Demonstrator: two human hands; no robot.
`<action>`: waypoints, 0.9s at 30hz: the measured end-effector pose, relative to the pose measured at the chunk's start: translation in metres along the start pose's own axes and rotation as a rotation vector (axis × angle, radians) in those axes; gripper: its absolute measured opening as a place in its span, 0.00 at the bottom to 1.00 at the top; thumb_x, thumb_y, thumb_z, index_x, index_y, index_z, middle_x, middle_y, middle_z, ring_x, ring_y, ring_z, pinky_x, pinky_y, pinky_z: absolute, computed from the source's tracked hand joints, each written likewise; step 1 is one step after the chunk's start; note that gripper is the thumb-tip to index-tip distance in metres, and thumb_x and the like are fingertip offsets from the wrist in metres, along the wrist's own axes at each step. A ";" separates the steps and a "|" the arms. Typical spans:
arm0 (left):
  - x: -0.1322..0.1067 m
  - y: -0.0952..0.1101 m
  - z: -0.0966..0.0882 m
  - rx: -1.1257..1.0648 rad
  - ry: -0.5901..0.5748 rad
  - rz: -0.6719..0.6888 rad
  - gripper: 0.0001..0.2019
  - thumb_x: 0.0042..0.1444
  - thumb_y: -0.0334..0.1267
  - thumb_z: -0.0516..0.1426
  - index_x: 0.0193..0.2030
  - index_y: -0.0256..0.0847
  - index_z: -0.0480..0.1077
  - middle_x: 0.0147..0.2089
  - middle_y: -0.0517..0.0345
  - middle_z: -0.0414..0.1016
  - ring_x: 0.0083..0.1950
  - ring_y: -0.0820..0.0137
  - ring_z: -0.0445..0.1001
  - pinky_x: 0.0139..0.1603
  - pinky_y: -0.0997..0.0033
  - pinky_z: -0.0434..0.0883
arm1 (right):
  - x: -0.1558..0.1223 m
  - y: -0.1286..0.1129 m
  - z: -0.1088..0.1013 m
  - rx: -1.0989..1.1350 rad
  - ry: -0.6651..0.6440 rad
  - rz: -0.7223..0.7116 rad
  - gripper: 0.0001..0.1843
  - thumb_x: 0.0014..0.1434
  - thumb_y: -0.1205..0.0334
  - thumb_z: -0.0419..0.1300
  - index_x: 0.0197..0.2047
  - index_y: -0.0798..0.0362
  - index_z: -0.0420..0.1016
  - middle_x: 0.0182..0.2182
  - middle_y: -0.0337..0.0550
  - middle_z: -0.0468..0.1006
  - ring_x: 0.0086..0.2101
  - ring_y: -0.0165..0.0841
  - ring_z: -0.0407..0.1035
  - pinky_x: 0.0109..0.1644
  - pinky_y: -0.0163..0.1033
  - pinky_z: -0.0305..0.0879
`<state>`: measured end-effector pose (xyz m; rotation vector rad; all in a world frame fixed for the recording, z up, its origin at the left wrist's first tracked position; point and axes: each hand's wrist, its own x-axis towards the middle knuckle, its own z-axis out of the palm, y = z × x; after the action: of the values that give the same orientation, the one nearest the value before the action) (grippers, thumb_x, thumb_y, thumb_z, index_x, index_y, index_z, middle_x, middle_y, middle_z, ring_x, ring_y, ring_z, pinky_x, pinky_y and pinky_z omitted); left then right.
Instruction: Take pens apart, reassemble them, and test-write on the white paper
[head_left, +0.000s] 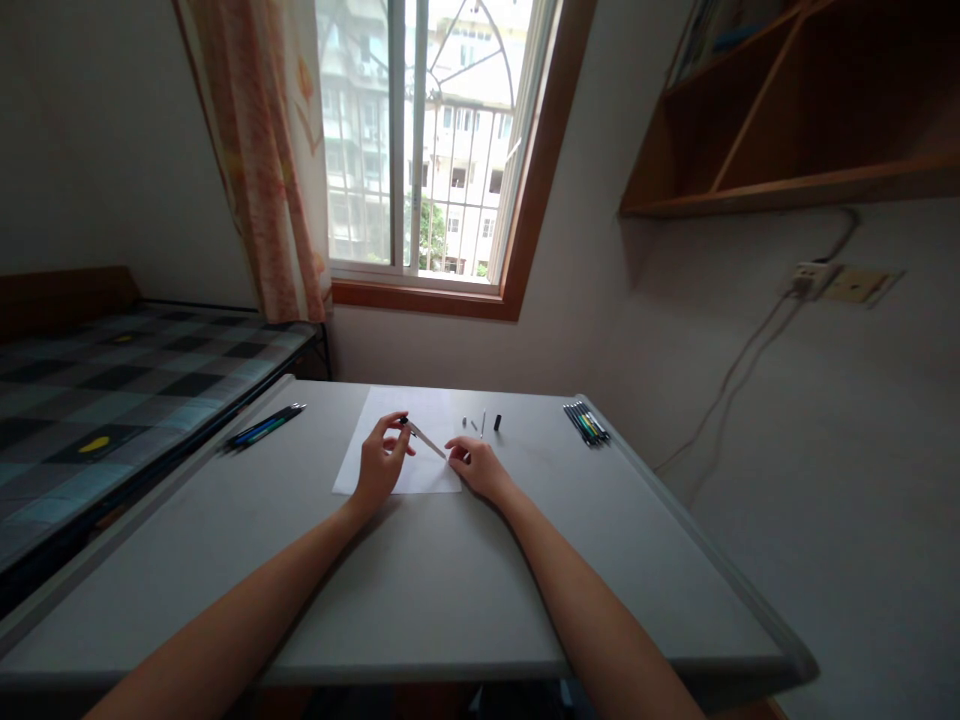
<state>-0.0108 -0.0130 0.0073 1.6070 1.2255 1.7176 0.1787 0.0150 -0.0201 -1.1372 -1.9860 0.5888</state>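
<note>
A slim pen [427,438] with a pale barrel and a dark upper end slants over a sheet of white paper [356,470]. My left hand [382,455] pinches the dark end between thumb and fingers. At the lower end, the fingers of my right hand [478,466] are curled together on the pen's tip, partly hiding it. Just beyond my right hand lie small loose pieces: a short black cylinder [498,423], a thin rod [483,424], and tiny bits [465,422] too small to name.
Several pens [264,428] lie bunched on the table's left side, and a row of pens [586,424] is at the right edge. The grey table [435,590] stands below a window. A bed [150,390] is to the left, and a wooden shelf [787,178] hangs upper right.
</note>
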 end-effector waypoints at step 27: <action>0.003 -0.002 -0.001 0.012 0.060 -0.030 0.17 0.53 0.46 0.54 0.47 0.38 0.65 0.38 0.57 0.67 0.22 0.79 0.70 0.23 0.75 0.71 | -0.003 -0.002 -0.002 -0.106 -0.036 -0.156 0.07 0.49 0.67 0.59 0.32 0.51 0.77 0.35 0.42 0.76 0.38 0.33 0.65 0.46 0.39 0.60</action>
<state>-0.0130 -0.0096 0.0069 1.5464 1.2840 1.7551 0.1802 0.0120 -0.0186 -1.0283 -2.1358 0.4304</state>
